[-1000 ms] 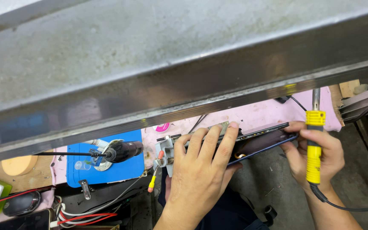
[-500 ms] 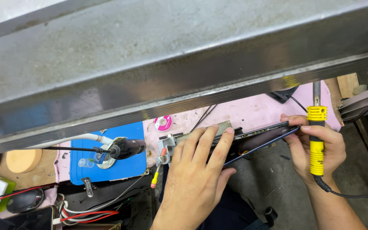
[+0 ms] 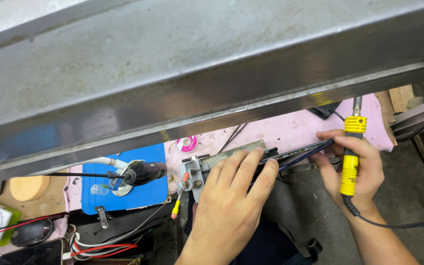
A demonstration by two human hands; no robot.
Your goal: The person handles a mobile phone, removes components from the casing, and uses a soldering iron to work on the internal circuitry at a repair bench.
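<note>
Under left hand (image 3: 231,201), dark strip (image 3: 298,153), right hand (image 3: 357,169) gripping yellow soldering iron (image 3: 350,159)

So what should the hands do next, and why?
Probably tilt the soldering iron down toward the strip. The right hand holds the iron with its tip pointing up, away from the strip, while its fingers pinch the strip's end. The left hand lies flat on the strip beside the clamp, holding it down.
</note>
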